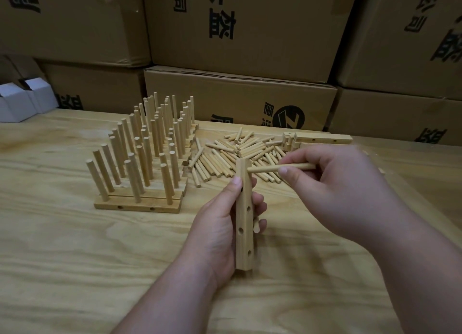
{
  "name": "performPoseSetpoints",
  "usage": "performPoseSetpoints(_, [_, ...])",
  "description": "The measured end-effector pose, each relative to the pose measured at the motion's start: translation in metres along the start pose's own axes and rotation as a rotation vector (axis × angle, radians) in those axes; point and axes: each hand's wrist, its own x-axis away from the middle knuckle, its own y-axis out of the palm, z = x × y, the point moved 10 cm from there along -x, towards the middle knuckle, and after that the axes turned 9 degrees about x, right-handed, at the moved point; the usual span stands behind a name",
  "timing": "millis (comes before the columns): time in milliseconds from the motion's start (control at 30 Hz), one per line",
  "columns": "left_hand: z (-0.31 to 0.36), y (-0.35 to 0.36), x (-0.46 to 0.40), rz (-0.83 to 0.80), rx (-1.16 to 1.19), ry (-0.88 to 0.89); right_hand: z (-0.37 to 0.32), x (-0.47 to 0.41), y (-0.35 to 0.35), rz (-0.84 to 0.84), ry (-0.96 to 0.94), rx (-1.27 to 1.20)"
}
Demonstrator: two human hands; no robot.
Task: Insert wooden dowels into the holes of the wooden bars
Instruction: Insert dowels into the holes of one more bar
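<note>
On the pale plywood table (75, 246), the left hand (220, 223) grips an upright light-wood bar (244, 221) whose visible holes stand empty. The right hand (332, 181) pinches a round wooden dowel (280, 168), held level with its tip at the bar's top end; whether it has entered a hole cannot be told. Finished bars bristling with upright dowels (147, 153) are ranked at left. A heap of loose dowels (232, 156) and several unfilled bars (322, 139) behind it suggest much work remains.
</note>
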Motion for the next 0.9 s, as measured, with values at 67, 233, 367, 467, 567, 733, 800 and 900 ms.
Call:
performPoseSetpoints(67, [-0.002,-0.001,0.001,0.014,0.039,-0.023,-0.001,0.001,0.005,-0.042,-0.004,0.011])
performPoseSetpoints(233, [0.000,-0.008,-0.002,0.078,0.004,0.011,-0.004,0.002,0.012,-0.090,-0.025,0.027])
performPoseSetpoints(367, [-0.003,-0.006,-0.003,0.039,-0.059,0.024,-0.005,0.002,0.012,-0.082,-0.022,0.092])
performPoseSetpoints(467, [-0.003,-0.005,-0.003,0.030,-0.041,0.016,-0.005,0.002,0.014,-0.061,-0.013,0.105])
performPoseSetpoints(567, [-0.002,-0.007,-0.003,0.043,-0.023,0.010,-0.001,0.002,0.020,-0.054,0.018,0.065])
performPoseSetpoints(733, [-0.003,-0.009,-0.003,0.065,-0.012,0.005,0.008,0.001,0.025,-0.071,0.054,-0.033])
performPoseSetpoints(800, [-0.002,-0.010,-0.003,0.067,-0.011,0.012,0.009,0.001,0.025,-0.068,0.056,-0.045])
performPoseSetpoints(900, [-0.002,-0.010,-0.003,0.065,-0.010,0.017,0.010,0.002,0.024,-0.068,0.072,0.000])
